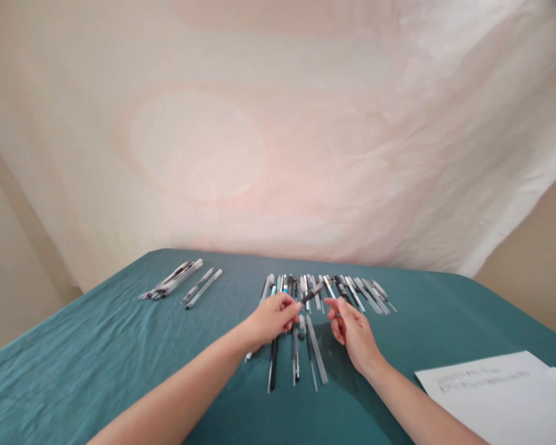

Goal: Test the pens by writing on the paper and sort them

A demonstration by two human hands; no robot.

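Mid-worktop: your left hand pinches a dark pen, tip raised clear of the row below.
Right hand: your right hand hovers just beside, fingers loosely parted, holding nothing.
Far-left edge: sorted pens lie bundled apart.
Near-right corner: paper, print unreadable.

You can read no text here. The sheet at the table's right front corner carries two printed lines, but they are too blurred to make out. The pens show no legible marks.
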